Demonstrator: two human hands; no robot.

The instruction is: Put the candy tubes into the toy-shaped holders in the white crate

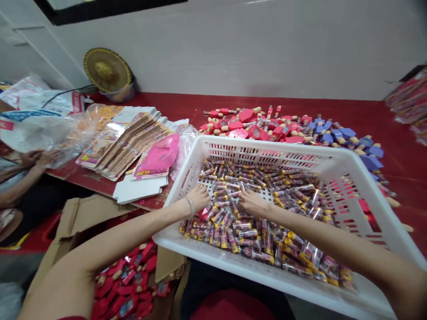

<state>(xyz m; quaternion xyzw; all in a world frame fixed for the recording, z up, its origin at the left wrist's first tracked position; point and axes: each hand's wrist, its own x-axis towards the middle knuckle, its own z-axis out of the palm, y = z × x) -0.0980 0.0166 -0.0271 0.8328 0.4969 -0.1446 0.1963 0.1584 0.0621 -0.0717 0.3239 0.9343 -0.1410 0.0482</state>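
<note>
A long workbench topped in red (336, 109) runs across the frame beneath a pale wall, and a shallow white perforated plastic crate (233, 143) rests at its near edge, reaching toward the person so that its contents sit within easy reach of both arms. Beyond the crate, at upper centre and right, lies a broad spread of red and blue shaped cardboard pieces (287, 133), the colours grouped apart, which keeps each kind easy to pick out. At centre left, flat printed cards stand in a fanned stack (128, 144) beside a glossy pink shaped piece (158, 155) and folded white card (140, 188). More red pieces (123, 284) fill an open brown cardboard box at lower left, close by the person's side. At far left, a co-worker's hands (40, 158) work near a crumpled clear plastic bag (50, 133). Inside the crate, many clear yellow-capped plastic tubes (243, 231) lie loose in a jumbled layer. The person's left hand (196, 198), wearing a thin bracelet (189, 205), reaches over the tubes with its fingers loosely spread. The right hand (253, 203) lies on them with fingers slightly spread and tips pointing down. Neither hand visibly pinches a tube.
</note>
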